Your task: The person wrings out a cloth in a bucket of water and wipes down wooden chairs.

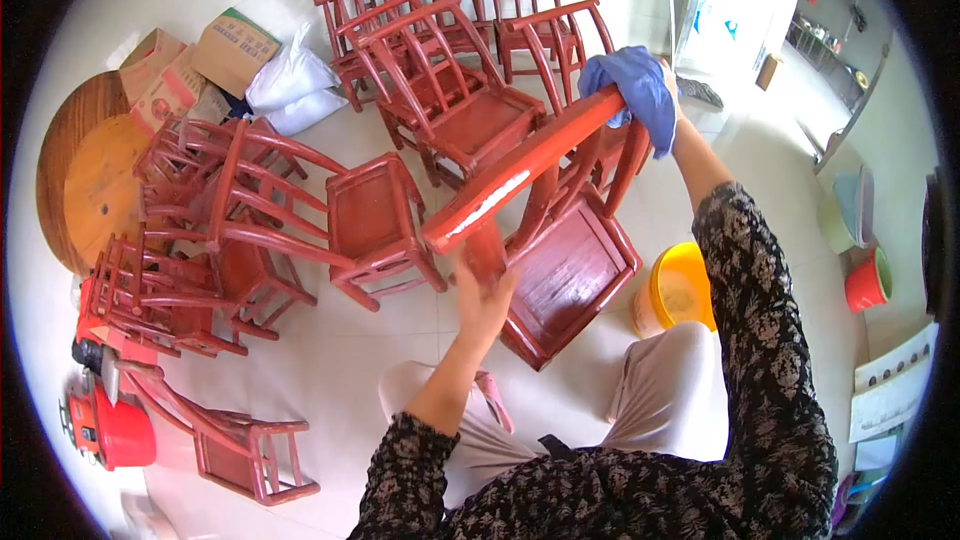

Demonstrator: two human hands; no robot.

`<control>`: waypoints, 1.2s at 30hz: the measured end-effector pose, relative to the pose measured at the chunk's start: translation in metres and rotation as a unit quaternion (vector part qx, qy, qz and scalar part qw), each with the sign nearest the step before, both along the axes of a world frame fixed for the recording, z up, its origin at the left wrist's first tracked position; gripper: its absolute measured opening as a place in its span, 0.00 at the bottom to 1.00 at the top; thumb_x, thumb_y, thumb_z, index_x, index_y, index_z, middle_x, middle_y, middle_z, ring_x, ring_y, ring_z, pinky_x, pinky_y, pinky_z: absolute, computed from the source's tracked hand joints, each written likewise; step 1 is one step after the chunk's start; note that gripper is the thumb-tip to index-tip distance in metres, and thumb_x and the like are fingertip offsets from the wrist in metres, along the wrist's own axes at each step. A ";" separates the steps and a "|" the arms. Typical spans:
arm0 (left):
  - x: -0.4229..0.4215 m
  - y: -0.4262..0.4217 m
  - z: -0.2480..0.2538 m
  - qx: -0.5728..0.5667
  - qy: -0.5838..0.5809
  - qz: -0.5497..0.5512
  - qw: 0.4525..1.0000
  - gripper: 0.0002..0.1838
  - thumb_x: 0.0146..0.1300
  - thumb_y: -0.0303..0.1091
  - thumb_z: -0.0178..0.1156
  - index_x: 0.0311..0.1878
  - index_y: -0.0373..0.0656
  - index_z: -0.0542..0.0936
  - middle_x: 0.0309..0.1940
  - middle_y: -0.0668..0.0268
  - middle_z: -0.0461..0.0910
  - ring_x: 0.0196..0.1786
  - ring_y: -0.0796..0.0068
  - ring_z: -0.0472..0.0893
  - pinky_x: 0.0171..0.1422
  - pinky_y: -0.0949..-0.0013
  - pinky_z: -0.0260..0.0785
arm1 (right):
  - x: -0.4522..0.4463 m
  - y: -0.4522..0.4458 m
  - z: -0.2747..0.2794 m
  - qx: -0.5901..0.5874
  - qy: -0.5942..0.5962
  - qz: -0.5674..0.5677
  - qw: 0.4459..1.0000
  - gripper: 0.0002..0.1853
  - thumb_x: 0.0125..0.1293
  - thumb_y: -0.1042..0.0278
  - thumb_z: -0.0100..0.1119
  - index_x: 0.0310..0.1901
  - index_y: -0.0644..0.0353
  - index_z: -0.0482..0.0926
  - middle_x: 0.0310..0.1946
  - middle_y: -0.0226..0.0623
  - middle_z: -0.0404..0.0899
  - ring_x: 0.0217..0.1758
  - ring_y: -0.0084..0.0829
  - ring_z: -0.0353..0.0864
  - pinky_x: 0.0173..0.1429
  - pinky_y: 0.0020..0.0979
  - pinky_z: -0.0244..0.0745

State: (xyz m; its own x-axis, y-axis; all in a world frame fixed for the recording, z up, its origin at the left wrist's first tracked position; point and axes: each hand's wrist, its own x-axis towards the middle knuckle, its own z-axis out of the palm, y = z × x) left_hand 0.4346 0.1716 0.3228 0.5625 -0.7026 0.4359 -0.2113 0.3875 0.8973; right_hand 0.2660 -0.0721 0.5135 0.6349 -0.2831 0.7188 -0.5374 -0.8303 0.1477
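A red wooden chair (565, 275) stands tilted in front of me, its seat wet or glossy and its curved top rail (530, 165) raised toward me. My left hand (482, 308) is closed around a part of the chair's back, just below the left end of the rail. At the rail's far right end, my right hand (673, 92) presses a blue cloth (632, 90) over the wood. That cloth hides most of the right fingers. A yellow bucket (680, 290) sits on the floor beside my right knee.
More red chairs (480, 125) stand behind, and others are stacked (190, 270) at left. A small chair (245, 455) is at lower left, near a red bucket (125, 430). Cardboard boxes (235, 48), white sacks (295, 90) and a round wooden tabletop (95, 180) line the left wall.
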 end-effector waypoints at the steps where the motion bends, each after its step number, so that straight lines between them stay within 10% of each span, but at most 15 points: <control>1: 0.005 -0.005 -0.005 -0.006 0.004 0.002 1.000 0.21 0.55 0.27 0.63 0.48 0.39 0.64 0.43 0.63 0.68 0.45 0.75 0.70 0.49 0.69 0.63 | 0.005 0.009 0.001 -0.041 -0.017 0.012 0.999 0.10 0.45 0.65 0.59 0.32 0.43 0.76 0.27 0.26 0.79 0.36 0.36 0.78 0.40 0.36 0.72; 3: 0.016 -0.013 -0.015 0.074 0.063 -0.166 0.981 0.17 0.53 0.28 0.65 0.43 0.36 0.70 0.36 0.66 0.73 0.39 0.80 0.71 0.44 0.73 0.65 | 0.019 0.028 -0.003 -0.017 -0.003 0.016 1.000 0.07 0.49 0.63 0.55 0.32 0.40 0.78 0.27 0.25 0.78 0.36 0.34 0.78 0.37 0.37 0.73; 7: 0.008 -0.017 -0.003 0.036 0.043 -0.117 0.992 0.11 0.53 0.26 0.64 0.38 0.37 0.74 0.26 0.73 0.74 0.32 0.83 0.71 0.40 0.76 0.66 | 0.070 0.088 -0.011 0.055 -0.009 0.152 0.987 0.07 0.52 0.62 0.51 0.31 0.43 0.79 0.27 0.25 0.78 0.35 0.33 0.78 0.36 0.36 0.72; 14: 0.036 -0.007 -0.017 0.038 0.123 -0.203 0.971 0.23 0.51 0.22 0.58 0.53 0.38 0.67 0.43 0.64 0.74 0.46 0.74 0.74 0.50 0.70 0.67 | 0.132 0.168 -0.050 0.024 -0.152 0.181 0.971 0.17 0.42 0.58 0.54 0.36 0.55 0.78 0.36 0.34 0.74 0.44 0.35 0.71 0.51 0.38 0.64; 17: 0.053 -0.010 -0.033 -0.017 0.374 -0.317 0.871 0.26 0.61 0.40 0.44 0.62 0.39 0.60 0.54 0.63 0.69 0.60 0.65 0.67 0.62 0.63 0.59 | 0.137 0.171 -0.069 -0.054 -0.178 0.124 0.975 0.23 0.46 0.59 0.55 0.46 0.55 0.76 0.44 0.33 0.73 0.52 0.35 0.70 0.59 0.42 0.61; 24: 0.041 -0.011 -0.010 -0.051 0.377 -0.298 0.876 0.30 0.67 0.51 0.41 0.66 0.43 0.58 0.62 0.67 0.64 0.65 0.68 0.63 0.69 0.62 0.55 | 0.139 0.179 -0.126 0.018 -0.310 0.124 0.942 0.28 0.48 0.63 0.58 0.54 0.58 0.70 0.56 0.41 0.68 0.60 0.44 0.66 0.62 0.45 0.60; 26: 0.046 -0.012 -0.017 -0.035 0.378 -0.302 0.874 0.30 0.67 0.51 0.42 0.66 0.44 0.58 0.62 0.67 0.62 0.65 0.68 0.62 0.69 0.63 0.55 | 0.133 0.187 -0.137 -0.021 -0.234 0.091 0.968 0.23 0.49 0.69 0.60 0.50 0.61 0.73 0.55 0.54 0.65 0.60 0.49 0.63 0.61 0.44 0.63; 29: 0.055 -0.015 -0.035 -0.002 0.379 -0.321 0.868 0.30 0.66 0.50 0.43 0.66 0.45 0.56 0.64 0.66 0.59 0.65 0.67 0.61 0.68 0.64 0.56 | 0.135 0.192 -0.155 0.200 -0.310 0.108 0.923 0.22 0.44 0.72 0.68 0.45 0.62 0.75 0.51 0.45 0.61 0.55 0.46 0.63 0.59 0.38 0.62; 36: 0.035 -0.016 0.000 -0.005 0.358 -0.278 0.891 0.26 0.70 0.48 0.41 0.66 0.45 0.57 0.63 0.69 0.60 0.64 0.73 0.62 0.69 0.66 0.53 | 0.129 0.192 -0.104 0.176 -0.372 0.094 0.907 0.18 0.41 0.72 0.66 0.36 0.59 0.71 0.34 0.45 0.65 0.38 0.46 0.71 0.39 0.39 0.71</control>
State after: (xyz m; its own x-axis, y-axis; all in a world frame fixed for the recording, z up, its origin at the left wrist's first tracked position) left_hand 0.4699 0.1556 0.3228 0.2641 -0.9580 0.1119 0.6423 0.2612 0.7206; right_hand 0.3953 0.1201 0.4096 0.0732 -0.5154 0.8538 -0.2229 -0.8429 -0.4897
